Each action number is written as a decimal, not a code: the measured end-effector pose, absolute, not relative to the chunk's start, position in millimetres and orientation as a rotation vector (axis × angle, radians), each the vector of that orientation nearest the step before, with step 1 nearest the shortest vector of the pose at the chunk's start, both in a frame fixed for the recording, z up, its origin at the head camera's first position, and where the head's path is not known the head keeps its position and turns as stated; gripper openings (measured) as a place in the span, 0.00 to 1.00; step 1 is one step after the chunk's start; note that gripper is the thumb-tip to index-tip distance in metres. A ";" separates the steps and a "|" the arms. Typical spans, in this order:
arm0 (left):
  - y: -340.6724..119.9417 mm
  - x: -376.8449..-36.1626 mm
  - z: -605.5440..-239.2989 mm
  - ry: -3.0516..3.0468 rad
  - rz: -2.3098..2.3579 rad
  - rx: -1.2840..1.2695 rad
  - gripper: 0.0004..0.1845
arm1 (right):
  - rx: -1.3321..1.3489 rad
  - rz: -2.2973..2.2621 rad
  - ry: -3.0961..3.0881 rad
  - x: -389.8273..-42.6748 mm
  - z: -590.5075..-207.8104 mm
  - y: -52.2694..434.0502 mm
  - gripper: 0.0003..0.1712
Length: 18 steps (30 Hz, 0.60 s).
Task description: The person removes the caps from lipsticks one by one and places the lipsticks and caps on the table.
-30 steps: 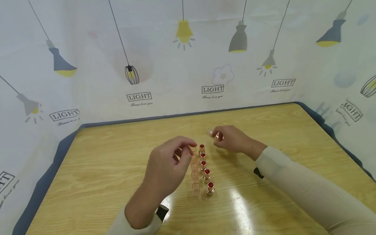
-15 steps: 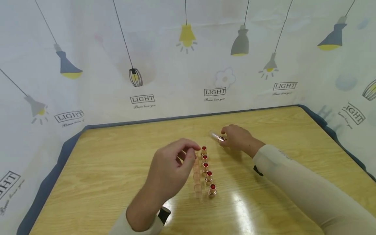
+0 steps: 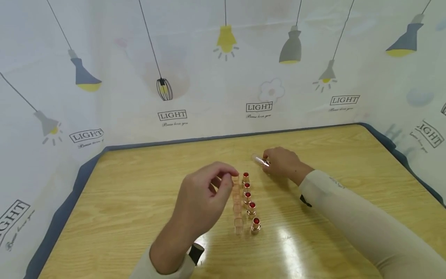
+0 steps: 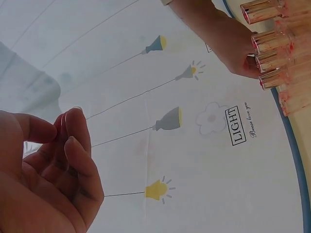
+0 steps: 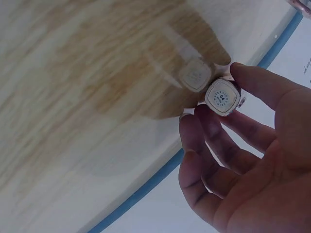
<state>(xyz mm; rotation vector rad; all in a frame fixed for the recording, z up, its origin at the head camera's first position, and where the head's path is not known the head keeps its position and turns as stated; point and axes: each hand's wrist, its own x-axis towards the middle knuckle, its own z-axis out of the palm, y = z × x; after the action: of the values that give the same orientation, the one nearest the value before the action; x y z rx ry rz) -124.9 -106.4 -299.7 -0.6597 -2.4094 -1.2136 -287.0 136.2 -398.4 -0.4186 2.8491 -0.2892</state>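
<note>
My right hand (image 3: 283,162) pinches a capped lipstick (image 3: 261,160) between thumb and fingers, close to the tabletop at the back. In the right wrist view its pale base (image 5: 222,97) carries a round label marked 04, and the fingers curl about that end. Over the far end of a row of clear caps (image 3: 237,207) hovers my left hand (image 3: 205,193), its fingers loosely bent and thumb near the index finger. Nothing shows between them in the left wrist view. Right of the caps stands a row of several uncapped red lipsticks (image 3: 252,208), tips up.
The wood-patterned table (image 3: 139,186) has a blue-grey edge. Behind it hangs a white cloth (image 3: 209,85) printed with lamps. Both forearms reach in from the front, with the right sleeve (image 3: 362,221) across the table's right side.
My right hand has slid a little right along the lipstick, loosening and then gripping nearer its base. The left hand has barely moved. The whole head view has shifted slightly.
</note>
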 end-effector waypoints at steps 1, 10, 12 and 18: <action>-106.5 -125.0 -299.5 -2.410 -1.213 -0.658 0.09 | -0.426 -0.286 2.849 -287.1 -398.5 135.9 0.18; -104.8 -124.9 -302.4 -2.421 -1.176 -0.638 0.09 | -0.477 -0.281 2.924 -281.7 -398.5 137.5 0.14; -104.0 -125.3 -303.1 -2.423 -1.166 -0.640 0.09 | -0.483 -0.314 2.935 -277.9 -395.6 138.1 0.13; -100.4 -126.9 -303.7 -2.433 -1.139 -0.658 0.09 | -0.534 -0.470 2.961 -257.4 -382.1 142.4 0.15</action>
<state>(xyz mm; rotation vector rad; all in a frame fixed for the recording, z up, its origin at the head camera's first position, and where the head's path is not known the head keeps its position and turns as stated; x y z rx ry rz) -126.9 -100.4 -303.7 -0.6580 -2.4334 -1.1390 -257.4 142.4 -382.1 -0.5335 2.9614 -0.4701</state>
